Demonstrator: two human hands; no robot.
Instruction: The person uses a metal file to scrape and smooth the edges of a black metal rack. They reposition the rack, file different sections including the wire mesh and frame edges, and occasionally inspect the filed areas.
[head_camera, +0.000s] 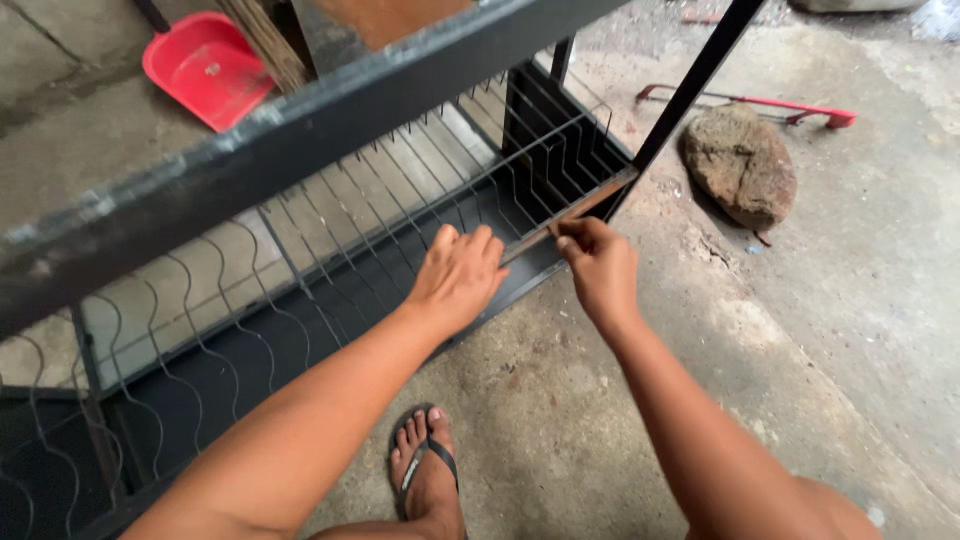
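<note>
Left hand (460, 275) flat, open, pressing on dark metal rack (330, 130) front rail. Right hand (600, 265) pinches thin rusty strip (580, 210) lying along rail, right end. Stone (740, 165) far right on floor.

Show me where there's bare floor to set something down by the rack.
Bare concrete floor lies between the right hand and the rock, and between the foot and the metal rack. It is crowded along the rack's rail, where the left hand rests.
</note>
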